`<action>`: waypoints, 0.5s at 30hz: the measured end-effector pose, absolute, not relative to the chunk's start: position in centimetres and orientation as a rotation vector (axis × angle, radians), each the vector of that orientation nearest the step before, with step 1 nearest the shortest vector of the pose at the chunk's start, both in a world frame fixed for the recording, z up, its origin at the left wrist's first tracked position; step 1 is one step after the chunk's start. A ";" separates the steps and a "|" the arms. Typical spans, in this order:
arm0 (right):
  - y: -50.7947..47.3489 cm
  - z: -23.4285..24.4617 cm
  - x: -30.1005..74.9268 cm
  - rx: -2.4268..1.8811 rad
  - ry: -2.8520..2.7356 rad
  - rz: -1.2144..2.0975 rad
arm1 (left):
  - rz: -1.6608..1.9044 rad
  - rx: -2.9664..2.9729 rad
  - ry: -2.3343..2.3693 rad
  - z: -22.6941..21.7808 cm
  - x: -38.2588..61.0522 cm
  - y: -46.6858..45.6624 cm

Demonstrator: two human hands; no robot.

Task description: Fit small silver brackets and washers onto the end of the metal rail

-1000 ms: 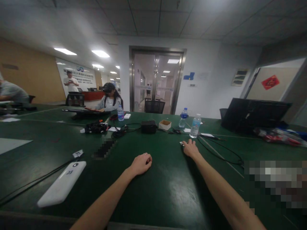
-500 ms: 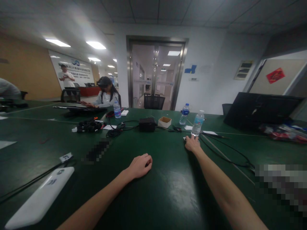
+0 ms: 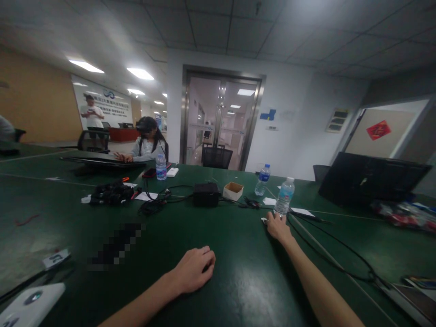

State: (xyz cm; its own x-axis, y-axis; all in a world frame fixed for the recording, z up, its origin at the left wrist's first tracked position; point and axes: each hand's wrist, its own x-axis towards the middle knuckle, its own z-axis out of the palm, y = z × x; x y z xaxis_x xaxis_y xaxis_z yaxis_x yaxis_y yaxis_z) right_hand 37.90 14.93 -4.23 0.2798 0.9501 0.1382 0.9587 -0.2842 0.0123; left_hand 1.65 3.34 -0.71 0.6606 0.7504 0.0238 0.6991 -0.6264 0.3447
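My left hand (image 3: 196, 270) rests on the green table (image 3: 238, 254) with its fingers loosely curled in, the thumb near the index finger. Nothing shows in it. Farther forward on the right, my right hand (image 3: 277, 227) lies low at the foot of a clear water bottle (image 3: 285, 197) with a blue label. Its fingers bend down over the tabletop, and their tips are partly hidden against the bottle's base. A small whitish piece (image 3: 264, 220) pokes out at the hand's left side; most of it is covered. The bottle stands upright.
Behind are a second bottle (image 3: 262, 180), an open small box (image 3: 233, 191), a black box (image 3: 205, 194) and cables (image 3: 153, 206). A monitor (image 3: 371, 179) stands right. A white device (image 3: 32, 304) lies near left. A seated person (image 3: 148, 143) is across the table; another stands farther back.
My view has tipped upward, so the table and things sit lower in the picture. Both hands keep nearly the same places on the table; the bottle has not moved.
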 end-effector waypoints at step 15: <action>15.6 -4.6 38.4 -2.432 -1.853 -0.144 | 0.275 2.545 1.023 -0.6 1.4 5.3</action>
